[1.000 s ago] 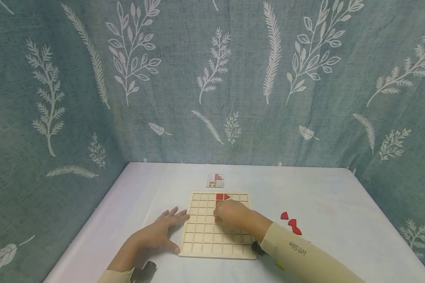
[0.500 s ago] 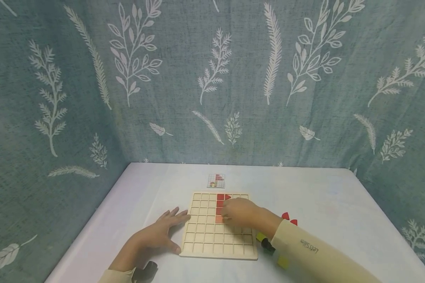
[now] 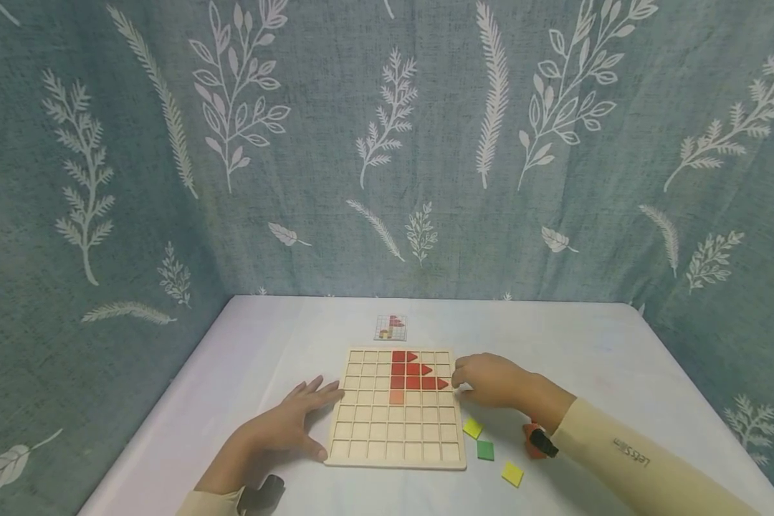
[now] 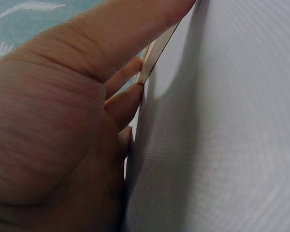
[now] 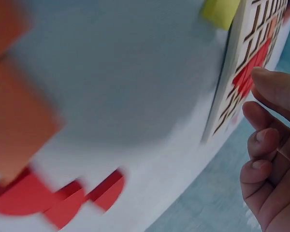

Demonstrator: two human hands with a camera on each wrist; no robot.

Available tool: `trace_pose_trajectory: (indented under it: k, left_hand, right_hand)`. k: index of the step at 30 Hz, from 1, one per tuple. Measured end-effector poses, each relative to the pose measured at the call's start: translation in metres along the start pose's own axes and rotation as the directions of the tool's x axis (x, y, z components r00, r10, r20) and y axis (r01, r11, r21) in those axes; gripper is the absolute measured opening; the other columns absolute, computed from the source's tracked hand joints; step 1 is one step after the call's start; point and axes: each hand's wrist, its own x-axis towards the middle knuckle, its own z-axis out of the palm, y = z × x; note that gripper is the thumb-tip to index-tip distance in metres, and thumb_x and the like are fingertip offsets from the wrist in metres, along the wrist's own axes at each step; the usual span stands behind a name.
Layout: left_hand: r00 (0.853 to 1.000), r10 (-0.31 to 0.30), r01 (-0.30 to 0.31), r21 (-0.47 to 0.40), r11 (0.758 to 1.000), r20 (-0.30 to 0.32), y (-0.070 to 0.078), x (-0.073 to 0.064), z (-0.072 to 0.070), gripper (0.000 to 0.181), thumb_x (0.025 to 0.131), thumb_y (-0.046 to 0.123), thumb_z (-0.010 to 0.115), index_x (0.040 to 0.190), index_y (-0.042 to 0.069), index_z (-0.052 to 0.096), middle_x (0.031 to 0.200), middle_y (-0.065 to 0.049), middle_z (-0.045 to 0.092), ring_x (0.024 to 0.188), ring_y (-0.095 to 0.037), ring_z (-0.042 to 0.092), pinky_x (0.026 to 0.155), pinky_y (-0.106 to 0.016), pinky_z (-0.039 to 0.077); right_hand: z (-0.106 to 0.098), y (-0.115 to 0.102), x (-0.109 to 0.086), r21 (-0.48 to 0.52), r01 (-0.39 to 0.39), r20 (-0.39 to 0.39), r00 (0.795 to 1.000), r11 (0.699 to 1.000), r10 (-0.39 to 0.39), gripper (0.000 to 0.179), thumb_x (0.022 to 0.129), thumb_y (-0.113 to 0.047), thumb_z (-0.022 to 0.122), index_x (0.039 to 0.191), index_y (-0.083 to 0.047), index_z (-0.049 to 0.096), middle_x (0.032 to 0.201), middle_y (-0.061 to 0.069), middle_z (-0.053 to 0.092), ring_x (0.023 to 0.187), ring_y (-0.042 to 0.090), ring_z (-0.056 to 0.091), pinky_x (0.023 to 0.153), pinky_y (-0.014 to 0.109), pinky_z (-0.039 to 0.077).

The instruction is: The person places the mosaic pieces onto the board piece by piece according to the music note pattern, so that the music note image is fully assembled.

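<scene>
A pale wooden grid board (image 3: 361, 416) lies on the white table. Three rows of red pieces (image 3: 413, 383), each with a pointed end to the right, fill cells in its upper part, and a light orange square tile (image 3: 396, 396) sits below them. My left hand (image 3: 287, 430) lies with fingers spread, thumb and fingertips at the board's left edge. Just off the right edge is my right hand (image 3: 493, 380), its fingers loosely bent. In the right wrist view a gap shows between thumb and index finger (image 5: 258, 116), with nothing held there.
A small pattern card (image 3: 390, 327) lies behind the board. Right of the board are yellow tiles (image 3: 512, 474) and a green tile (image 3: 485, 450). Orange tiles (image 5: 24, 116) and several red rounded pieces (image 5: 106, 193) show in the right wrist view. A patterned curtain (image 3: 387, 215) hangs behind.
My right hand has left the board's cells and moved right, uncovering the red rows and the orange tile. The left hand has stayed in place.
</scene>
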Motion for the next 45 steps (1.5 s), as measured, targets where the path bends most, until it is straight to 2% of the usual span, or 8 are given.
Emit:
trace_pose_trajectory:
  k: [7,13,17,24,30,38,42,45]
  left_hand:
    - [1.0,-0.018,0.018,-0.01,1.0,0.001,0.001,0.001,-0.001,0.112,0.052,0.06,0.082,0.149,0.022,0.041,0.158,-0.003,0.028,0.147,-0.034,0.005,0.115,-0.057,-0.002]
    - [0.999,-0.032,0.032,-0.021,0.999,0.015,0.001,0.001,0.0,0.112,0.052,0.059,0.082,0.15,0.023,0.04,0.158,-0.002,0.026,0.147,-0.033,0.003,0.115,-0.057,-0.002]
    - [0.999,-0.034,0.034,-0.024,0.999,0.001,0.001,0.001,0.0,0.113,0.051,0.059,0.082,0.15,0.024,0.041,0.158,-0.002,0.027,0.147,-0.033,0.004,0.115,-0.057,-0.002]
    - [1.0,-0.021,0.021,-0.004,1.0,0.006,0.001,0.001,0.001,0.114,0.051,0.061,0.081,0.15,0.022,0.04,0.158,-0.002,0.027,0.147,-0.033,0.005,0.115,-0.057,-0.002]
    - [1.0,-0.022,0.022,-0.009,1.0,0.0,0.003,0.0,-0.001,0.114,0.05,0.061,0.081,0.149,0.022,0.041,0.158,-0.002,0.028,0.147,-0.033,0.005,0.115,-0.057,-0.002]
    - [1.0,-0.017,0.017,-0.001,1.0,-0.006,0.001,0.001,-0.001,0.114,0.051,0.062,0.08,0.15,0.023,0.04,0.158,-0.002,0.027,0.147,-0.033,0.005,0.115,-0.058,-0.001]
    - [1.0,-0.016,0.016,-0.006,1.0,-0.009,0.001,0.001,0.0,0.114,0.05,0.061,0.081,0.149,0.022,0.041,0.158,-0.003,0.028,0.147,-0.034,0.006,0.115,-0.058,-0.002]
    - [1.0,-0.017,0.017,-0.002,1.0,-0.006,0.0,0.001,0.001,0.114,0.05,0.061,0.081,0.149,0.022,0.041,0.158,-0.003,0.028,0.147,-0.034,0.006,0.115,-0.057,-0.002]
  right_hand:
    - [-0.002,0.022,-0.027,0.011,-0.126,0.024,0.992,0.992,0.126,0.016,0.082,-0.016,0.077,0.099,-0.016,0.076,0.09,-0.011,0.063,0.091,0.011,0.062,0.084,0.033,0.054]
    - [-0.003,0.039,-0.048,0.071,-0.171,0.01,0.985,0.983,0.171,0.015,0.082,-0.009,0.075,0.097,-0.012,0.075,0.09,-0.007,0.064,0.09,0.016,0.063,0.083,0.037,0.055]
    - [-0.001,0.048,-0.059,0.093,-0.192,0.008,0.981,0.977,0.192,0.013,0.083,-0.009,0.074,0.094,-0.014,0.075,0.087,-0.008,0.062,0.086,0.016,0.062,0.081,0.039,0.055]
    - [0.001,0.057,-0.079,0.149,-0.316,0.061,0.949,0.937,0.311,0.015,0.081,-0.015,0.078,0.095,-0.018,0.074,0.09,-0.011,0.064,0.091,0.016,0.062,0.085,0.04,0.055]
    - [-0.001,0.058,-0.095,0.172,-0.301,0.033,0.953,0.938,0.3,0.018,0.08,-0.013,0.079,0.097,-0.015,0.075,0.093,-0.008,0.066,0.092,0.019,0.064,0.084,0.043,0.055]
    - [0.002,0.054,-0.107,0.219,-0.356,0.065,0.934,0.908,0.35,0.018,0.079,-0.016,0.08,0.097,-0.018,0.075,0.094,-0.008,0.067,0.093,0.019,0.063,0.086,0.045,0.055]
    - [0.005,0.047,-0.108,0.223,-0.332,0.062,0.943,0.917,0.327,0.016,0.08,-0.017,0.079,0.095,-0.02,0.075,0.089,-0.015,0.063,0.086,0.012,0.059,0.083,0.039,0.055]
    - [0.008,0.04,-0.105,0.21,-0.284,0.053,0.959,0.935,0.279,0.015,0.081,-0.02,0.079,0.095,-0.02,0.074,0.086,-0.017,0.061,0.082,0.008,0.056,0.079,0.036,0.055]
